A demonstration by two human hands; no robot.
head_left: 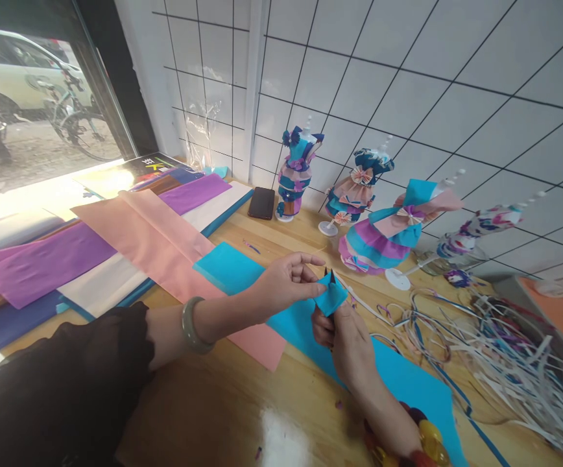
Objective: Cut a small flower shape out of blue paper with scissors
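Observation:
A small folded piece of turquoise crepe paper (pixel 331 297) is between my two hands above the table. My left hand (pixel 297 277), with a jade-coloured bangle at the wrist, pinches its left edge between thumb and fingers. My right hand (pixel 352 340) is closed under the piece, its thumb against the lower right side. Two dark pointed tips of scissors (pixel 332 276) stick up past the top edge, slightly apart; the handles are hidden in my right hand. A long turquoise strip (pixel 305 331) lies flat beneath both hands, partly over a pink strip (pixel 257 344).
Paper sheets in purple (pixel 52 263), white and blue are stacked to the left. Behind stand a phone (pixel 261 203) and several small dress forms in paper dresses (pixel 383 237). Tangled ribbon-like strips (pixel 505 363) and a grey box (pixel 544 318) occupy the right. A tiled wall rises behind.

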